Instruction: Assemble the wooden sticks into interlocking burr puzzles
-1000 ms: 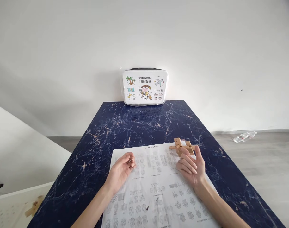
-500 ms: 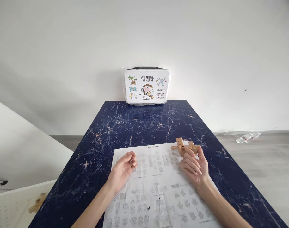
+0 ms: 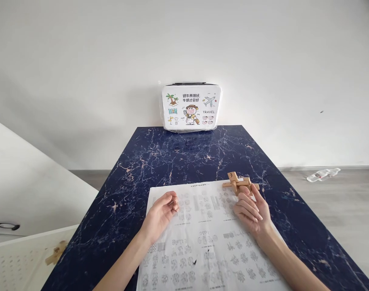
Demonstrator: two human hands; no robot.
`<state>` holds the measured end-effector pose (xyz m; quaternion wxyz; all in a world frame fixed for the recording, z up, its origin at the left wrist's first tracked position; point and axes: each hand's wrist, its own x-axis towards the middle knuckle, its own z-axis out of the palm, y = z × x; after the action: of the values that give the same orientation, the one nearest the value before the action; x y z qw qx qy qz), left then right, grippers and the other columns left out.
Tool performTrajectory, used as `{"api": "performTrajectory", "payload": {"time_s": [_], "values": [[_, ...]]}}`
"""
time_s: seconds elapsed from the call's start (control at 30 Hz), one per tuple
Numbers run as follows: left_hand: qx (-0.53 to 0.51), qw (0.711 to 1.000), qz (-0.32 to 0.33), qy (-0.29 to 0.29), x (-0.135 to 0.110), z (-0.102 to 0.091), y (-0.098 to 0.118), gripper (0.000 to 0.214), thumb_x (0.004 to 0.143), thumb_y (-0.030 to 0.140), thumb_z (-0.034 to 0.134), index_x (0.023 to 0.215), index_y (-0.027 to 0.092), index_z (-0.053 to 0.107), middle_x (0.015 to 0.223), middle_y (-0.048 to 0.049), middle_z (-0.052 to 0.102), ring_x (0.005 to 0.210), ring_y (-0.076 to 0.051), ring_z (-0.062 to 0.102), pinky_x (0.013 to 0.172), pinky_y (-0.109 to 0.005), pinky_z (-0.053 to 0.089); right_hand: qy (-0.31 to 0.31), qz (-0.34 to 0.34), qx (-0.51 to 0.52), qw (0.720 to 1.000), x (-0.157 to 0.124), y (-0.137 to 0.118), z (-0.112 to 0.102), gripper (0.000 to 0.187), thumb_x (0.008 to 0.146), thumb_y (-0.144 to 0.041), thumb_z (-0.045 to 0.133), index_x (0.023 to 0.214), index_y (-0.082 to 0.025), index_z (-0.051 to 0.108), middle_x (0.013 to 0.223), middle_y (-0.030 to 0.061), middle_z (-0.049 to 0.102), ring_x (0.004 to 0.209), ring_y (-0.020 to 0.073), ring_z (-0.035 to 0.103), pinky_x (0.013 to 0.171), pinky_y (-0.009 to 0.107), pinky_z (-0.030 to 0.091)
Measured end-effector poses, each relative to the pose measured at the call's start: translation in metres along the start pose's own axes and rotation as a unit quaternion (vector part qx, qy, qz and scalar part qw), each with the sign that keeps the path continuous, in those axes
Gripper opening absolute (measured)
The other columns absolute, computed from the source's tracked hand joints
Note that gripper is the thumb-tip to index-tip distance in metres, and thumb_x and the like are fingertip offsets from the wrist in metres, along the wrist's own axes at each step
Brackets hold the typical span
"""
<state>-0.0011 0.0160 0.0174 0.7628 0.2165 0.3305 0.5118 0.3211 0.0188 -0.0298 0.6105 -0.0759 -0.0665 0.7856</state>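
My right hand (image 3: 251, 210) grips a wooden interlocking puzzle (image 3: 240, 184) between thumb and fingers. Its notched light-brown bars cross one another, and the upright one carries a dark mark near its top. Part of the puzzle is hidden behind the fingertips. Over the left side of a printed sheet (image 3: 214, 226) is my left hand (image 3: 162, 210), palm turned inward and fingers curled together, with nothing visible in them. Rows of small grey puzzle diagrams cover the sheet, which lies on a dark blue marbled table (image 3: 184, 157).
A white case (image 3: 192, 107) with cartoon prints stands at the table's far end against the wall. Below the table on the left, a cream perforated surface (image 3: 17, 262) bears a wooden piece (image 3: 56, 253). A clear plastic bottle (image 3: 323, 174) lies on the floor at right.
The puzzle has tilted slightly in my right hand, showing more of its bars. My left hand keeps its curled pose. The whole view has shifted a little.
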Motion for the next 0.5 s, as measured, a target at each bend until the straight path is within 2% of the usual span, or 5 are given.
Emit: {"api": "performTrajectory", "payload": {"time_s": [0.1,0.3,0.5], "values": [[0.003,1.000,-0.001,0.000,0.0003,-0.0012,-0.0004,0.017,0.089,0.024,0.082,0.099,0.011,0.078,0.087,-0.0044,0.063,0.074,-0.014,0.056,0.075,-0.031,0.048,0.007,-0.007,-0.003,1.000,0.0005,-0.0001,0.0008,0.034,0.113,-0.034,0.054,0.082,-0.021,0.059,0.047,-0.0134,0.042,0.024,0.0016,0.023,0.026,0.009,0.023],[0.005,1.000,0.000,-0.002,0.0007,-0.0023,-0.0007,0.018,0.089,0.025,0.083,0.100,0.011,0.077,0.087,-0.0041,0.062,0.074,-0.014,0.055,0.075,-0.031,0.048,-0.005,0.016,0.056,0.998,-0.0018,-0.0003,0.0019,0.040,0.113,-0.045,0.053,0.081,-0.022,0.052,0.049,-0.0125,0.044,0.028,0.0030,0.035,0.030,0.011,0.032],[0.003,1.000,0.002,0.000,-0.0002,0.0001,-0.0001,0.017,0.089,0.025,0.083,0.098,0.011,0.078,0.086,-0.0043,0.063,0.074,-0.014,0.056,0.074,-0.031,0.048,-0.021,0.012,0.088,0.996,-0.0017,-0.0048,0.0010,0.041,0.115,-0.044,0.047,0.080,-0.024,0.048,0.050,-0.0120,0.043,0.030,0.0046,0.042,0.032,0.013,0.036]]}}
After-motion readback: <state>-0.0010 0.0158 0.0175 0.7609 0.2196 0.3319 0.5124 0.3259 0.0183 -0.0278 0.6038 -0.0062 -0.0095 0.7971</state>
